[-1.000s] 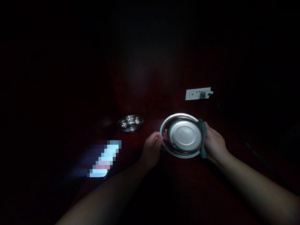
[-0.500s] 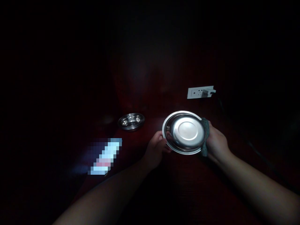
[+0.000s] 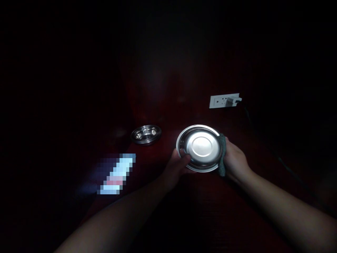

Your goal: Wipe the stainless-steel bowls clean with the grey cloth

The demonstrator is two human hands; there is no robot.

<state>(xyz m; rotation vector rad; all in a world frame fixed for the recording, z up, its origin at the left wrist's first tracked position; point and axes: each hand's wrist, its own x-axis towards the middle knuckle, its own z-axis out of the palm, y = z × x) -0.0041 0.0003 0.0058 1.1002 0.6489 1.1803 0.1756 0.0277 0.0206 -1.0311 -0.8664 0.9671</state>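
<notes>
Head view, left hand (image 3: 176, 169) gripping stainless-steel dish (image 3: 202, 147), right hand (image 3: 237, 158) clasping it through green cloth (image 3: 222, 161), nested bowls (image 3: 146, 134) sitting left, plug (image 3: 232, 101) occupying wall socket (image 3: 218, 102).

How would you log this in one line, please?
left grip: steel dish | right grip: cloth against dish | dish stack: at left

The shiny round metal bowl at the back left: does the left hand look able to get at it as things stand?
Probably not: the left hand is occupied, holding the rim of a silvery round metal dish. Otherwise, the way to the bowl looks free.
</notes>
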